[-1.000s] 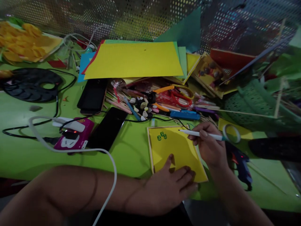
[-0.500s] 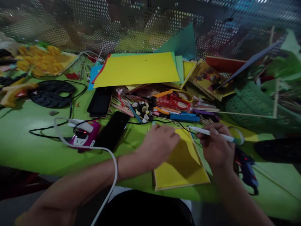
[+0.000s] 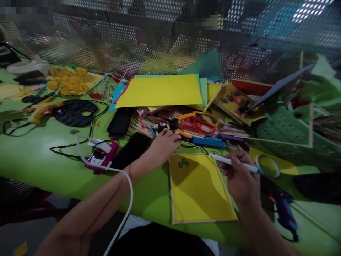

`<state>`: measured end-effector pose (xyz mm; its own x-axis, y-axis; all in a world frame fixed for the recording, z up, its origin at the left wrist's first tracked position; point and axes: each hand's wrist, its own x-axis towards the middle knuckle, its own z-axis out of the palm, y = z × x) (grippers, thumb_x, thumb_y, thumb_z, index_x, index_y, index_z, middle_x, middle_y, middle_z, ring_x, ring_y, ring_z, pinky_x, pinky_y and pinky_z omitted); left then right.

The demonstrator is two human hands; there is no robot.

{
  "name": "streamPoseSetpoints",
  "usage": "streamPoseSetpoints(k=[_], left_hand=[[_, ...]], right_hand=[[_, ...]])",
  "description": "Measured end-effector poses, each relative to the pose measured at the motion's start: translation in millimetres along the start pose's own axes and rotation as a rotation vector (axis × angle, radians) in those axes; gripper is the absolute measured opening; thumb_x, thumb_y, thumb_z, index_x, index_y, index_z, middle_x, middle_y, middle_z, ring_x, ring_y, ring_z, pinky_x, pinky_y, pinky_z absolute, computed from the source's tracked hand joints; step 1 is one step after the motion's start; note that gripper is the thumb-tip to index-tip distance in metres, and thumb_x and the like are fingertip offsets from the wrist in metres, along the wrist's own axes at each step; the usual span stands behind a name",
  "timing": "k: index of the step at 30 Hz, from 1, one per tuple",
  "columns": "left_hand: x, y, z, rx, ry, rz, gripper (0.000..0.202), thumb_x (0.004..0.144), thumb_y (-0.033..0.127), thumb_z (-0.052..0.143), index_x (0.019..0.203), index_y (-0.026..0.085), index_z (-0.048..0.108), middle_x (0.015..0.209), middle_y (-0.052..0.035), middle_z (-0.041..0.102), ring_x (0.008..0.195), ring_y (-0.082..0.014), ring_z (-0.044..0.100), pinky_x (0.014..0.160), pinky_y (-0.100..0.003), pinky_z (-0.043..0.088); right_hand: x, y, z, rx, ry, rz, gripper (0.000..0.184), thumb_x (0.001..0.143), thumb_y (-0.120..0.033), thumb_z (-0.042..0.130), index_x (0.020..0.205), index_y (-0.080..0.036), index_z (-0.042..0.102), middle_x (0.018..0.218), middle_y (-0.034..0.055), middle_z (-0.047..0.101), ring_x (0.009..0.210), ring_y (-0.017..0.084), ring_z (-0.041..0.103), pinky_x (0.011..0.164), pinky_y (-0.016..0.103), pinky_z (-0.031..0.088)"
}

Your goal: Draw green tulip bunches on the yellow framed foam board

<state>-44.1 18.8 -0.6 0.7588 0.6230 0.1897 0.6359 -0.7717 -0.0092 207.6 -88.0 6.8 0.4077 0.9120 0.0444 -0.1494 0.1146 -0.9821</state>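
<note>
My left hand (image 3: 164, 144) reaches over the pile of small pebbles (image 3: 161, 127) behind the yellow board. Its fingers are bent downward and a little apart at the stones, and their tips are partly hidden. My right hand (image 3: 241, 177) grips a white marker (image 3: 226, 160) with a teal end, the tip pointing left above the board's far right corner. In front of me lies the yellow board (image 3: 201, 193), edged with thin pale sticks. Several small dark green outlined marks (image 3: 183, 163) show near its upper left corner.
Left of the board are black phones (image 3: 133, 151) and a magenta power adapter (image 3: 102, 156) with a looping white cable. Behind are scissors (image 3: 204, 122), a blue cutter (image 3: 209, 142) and yellow sheets (image 3: 162, 90). A glue gun (image 3: 285, 209), tape roll (image 3: 268, 165) and green basket (image 3: 285, 128) stand right.
My left hand has moved from over the board's upper part to the pebbles, uncovering the green marks. My right hand still holds the marker beside the board. The view has tilted up slightly.
</note>
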Motion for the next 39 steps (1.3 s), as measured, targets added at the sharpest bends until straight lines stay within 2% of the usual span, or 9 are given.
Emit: streamPoseSetpoints(k=[11,18,21,24,27,29,34,37,39], left_hand=[[0,10,7.6,0.047,0.001,-0.012,0.016,0.101,0.011,0.054,0.109,0.016,0.068,0.123,-0.0086,0.069,0.115,-0.0224,0.058,0.095,-0.037,0.039],[6,-1,-1.5,0.041,0.13,-0.249,0.02,0.107,0.024,0.048,0.115,0.016,0.064,0.114,-0.0104,0.068,0.111,-0.026,0.058,0.094,-0.04,0.039],[12,-10,-3.2,0.048,0.173,-0.345,0.023,0.107,0.021,0.045,0.117,0.016,0.065,0.116,-0.0121,0.068,0.113,-0.0279,0.057,0.095,-0.042,0.039],[20,-16,0.9,0.038,0.177,-0.354,0.027,0.106,0.016,0.043,0.116,0.016,0.067,0.116,-0.0104,0.07,0.115,-0.0278,0.057,0.096,-0.042,0.039],[21,-16,0.8,0.01,0.189,-0.338,0.033,0.106,0.016,0.042,0.129,0.019,0.065,0.127,-0.0095,0.07,0.122,-0.0268,0.056,0.1,-0.042,0.039],[15,-11,-5.9,-0.015,0.196,-0.321,0.034,0.107,0.019,0.043,0.133,0.022,0.064,0.132,-0.0083,0.069,0.125,-0.0257,0.055,0.102,-0.042,0.038],[-28,20,-27.6,-0.093,0.154,-0.183,0.022,0.107,0.029,0.052,0.116,0.024,0.071,0.117,-0.0023,0.075,0.111,-0.0209,0.062,0.094,-0.039,0.037],[-62,46,-20.6,-0.173,0.136,-0.031,0.022,0.107,0.029,0.052,0.105,0.023,0.073,0.109,0.0006,0.077,0.099,-0.0159,0.064,0.086,-0.036,0.036],[-80,62,-6.8,-0.233,0.194,0.048,0.024,0.107,0.035,0.052,0.105,0.024,0.074,0.106,0.002,0.078,0.092,-0.0141,0.064,0.083,-0.035,0.036]], right_hand=[[-5,-5,2,-0.008,-0.037,-0.018,0.025,0.076,-0.042,0.087,0.078,-0.021,0.073,0.069,0.0023,0.065,0.059,0.014,0.06,0.045,0.021,0.041],[-8,-7,2,-0.024,-0.045,0.007,0.025,0.078,-0.043,0.086,0.079,-0.021,0.073,0.069,0.0026,0.064,0.061,0.015,0.06,0.047,0.022,0.041],[-9,-8,1,-0.03,-0.063,0.014,0.024,0.08,-0.043,0.085,0.08,-0.022,0.073,0.07,0.0022,0.064,0.061,0.014,0.06,0.048,0.022,0.042],[-10,-8,0,-0.033,-0.072,0.024,0.024,0.079,-0.043,0.085,0.081,-0.022,0.073,0.072,0.0021,0.064,0.061,0.014,0.061,0.048,0.022,0.043],[-11,-9,0,-0.057,-0.092,0.011,0.023,0.081,-0.043,0.083,0.082,-0.022,0.073,0.071,0.0025,0.064,0.06,0.015,0.06,0.047,0.023,0.043],[-11,-8,0,-0.073,-0.112,0.001,0.022,0.082,-0.043,0.082,0.082,-0.022,0.073,0.071,0.0026,0.065,0.059,0.015,0.06,0.046,0.023,0.042],[-10,-2,2,-0.1,-0.135,0.011,0.02,0.081,-0.04,0.085,0.086,-0.023,0.077,0.071,0.0032,0.069,0.059,0.014,0.059,0.046,0.022,0.041],[-10,4,3,-0.11,-0.148,0.03,0.017,0.081,-0.036,0.085,0.09,-0.023,0.079,0.081,0.0041,0.072,0.067,0.015,0.063,0.05,0.022,0.045],[-11,9,4,-0.126,-0.178,0.033,0.017,0.082,-0.034,0.085,0.092,-0.023,0.079,0.082,0.0041,0.071,0.069,0.016,0.064,0.052,0.023,0.046]])
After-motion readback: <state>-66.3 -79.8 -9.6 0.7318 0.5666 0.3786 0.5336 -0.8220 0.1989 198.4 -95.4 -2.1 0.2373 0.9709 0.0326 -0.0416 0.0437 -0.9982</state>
